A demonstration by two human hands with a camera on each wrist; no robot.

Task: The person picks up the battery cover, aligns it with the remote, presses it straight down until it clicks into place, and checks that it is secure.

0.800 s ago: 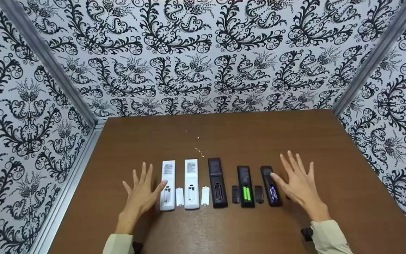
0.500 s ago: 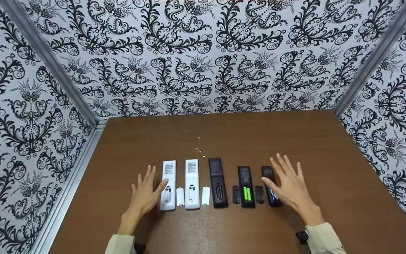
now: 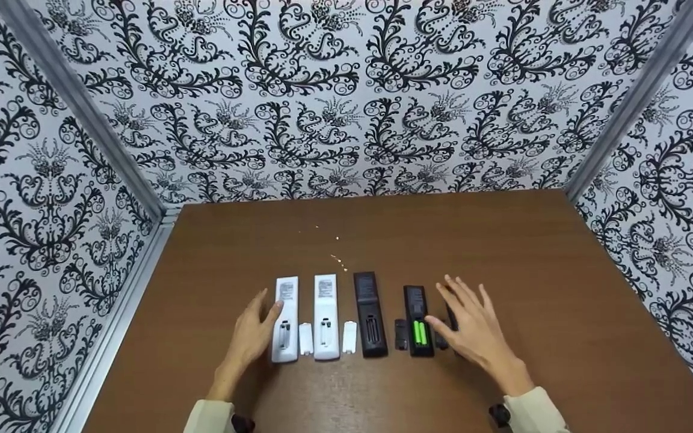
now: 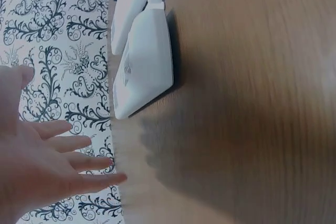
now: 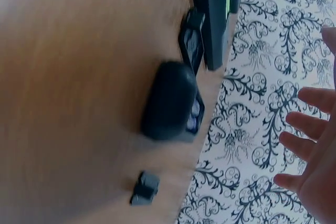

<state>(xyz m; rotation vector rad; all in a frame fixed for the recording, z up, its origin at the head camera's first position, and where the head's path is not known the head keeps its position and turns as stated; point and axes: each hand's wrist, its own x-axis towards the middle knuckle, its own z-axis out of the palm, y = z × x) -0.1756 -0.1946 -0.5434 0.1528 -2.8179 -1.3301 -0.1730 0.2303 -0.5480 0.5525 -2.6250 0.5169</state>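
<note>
Five remote controls (image 3: 325, 294) are ranged between the surface's (image 3: 431, 234) side edges, and green batteries (image 3: 420, 334) might be dislodged if brushed by the right hand (image 3: 477, 334), its fingers (image 5: 305, 125), like the left hand's (image 3: 251, 334), extended and empty.

Brown tbl (image 3: 443, 240) w/ 5 remotes (image 3: 326, 300), batt. covers (image 3: 349, 337)
</note>
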